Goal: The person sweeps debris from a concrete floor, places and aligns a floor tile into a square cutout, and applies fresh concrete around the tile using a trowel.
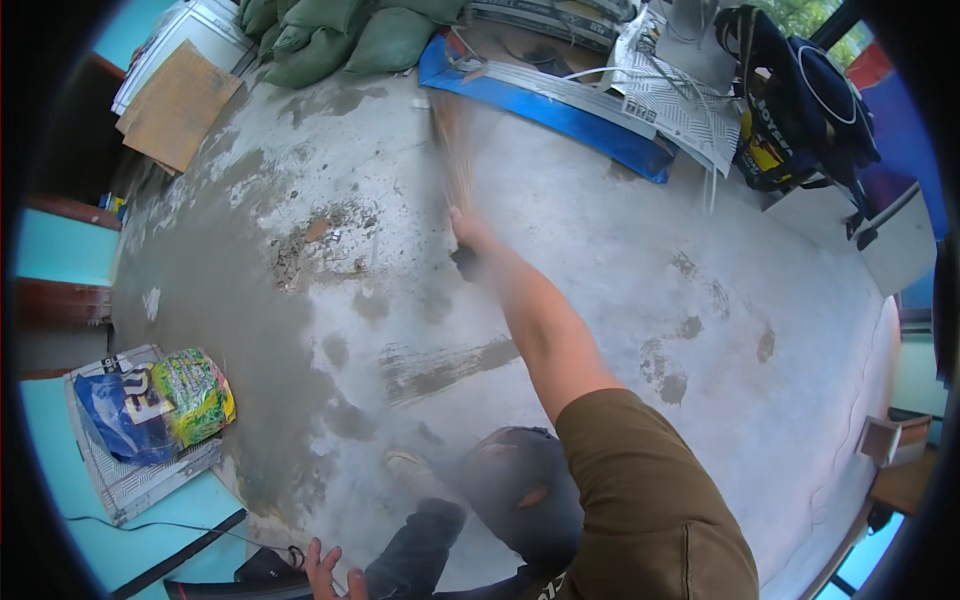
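My right arm stretches out over the dusty grey floor. Its hand is closed round a short hand broom, whose brown bristles point away from me toward a blue-edged board; motion smears the broom, and a dark end shows below my fist. To the left of the broom lies a patch of crumbled debris with a small brown chip in it. At the lower edge, my left hand shows only some fingers, held apart near my knee, with nothing seen in them.
Green sacks are heaped at the far left, beside a brown cardboard piece. The blue-edged board lies at the back, and a dark bag stands right of it. A colourful package lies at the left wall. Damp patches mark the floor.
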`<action>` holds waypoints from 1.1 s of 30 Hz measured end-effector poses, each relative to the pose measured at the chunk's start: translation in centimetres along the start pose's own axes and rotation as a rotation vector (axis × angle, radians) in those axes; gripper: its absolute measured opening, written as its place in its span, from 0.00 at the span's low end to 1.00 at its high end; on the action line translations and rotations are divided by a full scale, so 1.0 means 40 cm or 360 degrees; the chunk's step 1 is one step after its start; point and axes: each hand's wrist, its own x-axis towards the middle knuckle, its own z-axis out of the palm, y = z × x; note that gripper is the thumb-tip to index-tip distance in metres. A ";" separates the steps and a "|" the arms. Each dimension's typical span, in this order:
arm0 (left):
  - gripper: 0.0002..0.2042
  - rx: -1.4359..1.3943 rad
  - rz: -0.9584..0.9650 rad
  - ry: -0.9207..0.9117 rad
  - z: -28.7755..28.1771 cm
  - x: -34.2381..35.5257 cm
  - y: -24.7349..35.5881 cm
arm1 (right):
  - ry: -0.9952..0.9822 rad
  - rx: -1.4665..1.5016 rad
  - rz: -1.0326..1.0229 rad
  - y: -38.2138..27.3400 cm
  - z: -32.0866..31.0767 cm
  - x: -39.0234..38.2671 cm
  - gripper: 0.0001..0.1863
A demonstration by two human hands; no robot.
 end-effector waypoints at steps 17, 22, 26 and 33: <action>0.13 -0.0274 0.0013 0.0370 -0.011 0.047 0.086 | 0.0098 -0.0712 -0.0180 0.386 -0.491 -0.609 0.25; 0.12 -0.0260 0.0126 0.0319 0.037 0.086 0.177 | 0.0002 -0.0556 0.0046 0.386 -0.196 -0.643 0.26; 0.12 -0.0190 0.0455 0.0317 0.026 0.097 0.389 | -0.0282 -0.0473 -0.0230 0.148 -0.134 -0.531 0.26; 0.15 -0.0090 0.0937 0.0216 -0.017 0.144 0.559 | -0.0286 -0.0750 -0.0684 -0.110 -0.197 -0.463 0.26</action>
